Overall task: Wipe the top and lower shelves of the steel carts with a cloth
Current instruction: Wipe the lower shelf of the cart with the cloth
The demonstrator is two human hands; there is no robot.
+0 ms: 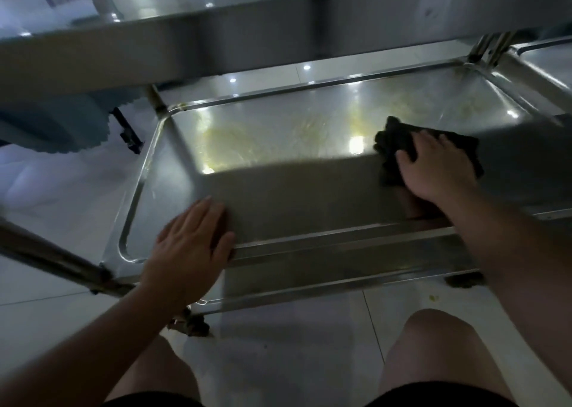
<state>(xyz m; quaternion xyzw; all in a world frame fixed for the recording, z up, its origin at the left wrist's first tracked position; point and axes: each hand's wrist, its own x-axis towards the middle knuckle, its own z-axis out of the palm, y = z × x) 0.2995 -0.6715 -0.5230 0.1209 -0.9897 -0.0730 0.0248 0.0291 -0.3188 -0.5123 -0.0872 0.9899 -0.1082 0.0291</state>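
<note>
Right hand [433, 165] is laid flat, fingers spread, on a dark cloth [393, 142], which is pressed onto the lower shelf [278, 134] toward its right side. The cloth is bunched beyond and to the left of the fingertips, and part of it is hidden under the palm. Left hand [188, 242] is rested open, fingers straight and close together, on the near rim of the shelf by its left corner; nothing is held in it. Yellowish smears are seen on the far half of the shelf, left of and beyond the cloth, among bright reflections of lights. The near half of the shelf is darkened by shadow. The top shelf [216, 35] is seen above, crossing the upper part of the view. A second cart [544, 60] is stood just beside the first, at the right edge. A caster [195, 326] is seen below the left hand, on the pale tiled floor [46, 282]. Two bare knees are seen at the bottom.
</note>
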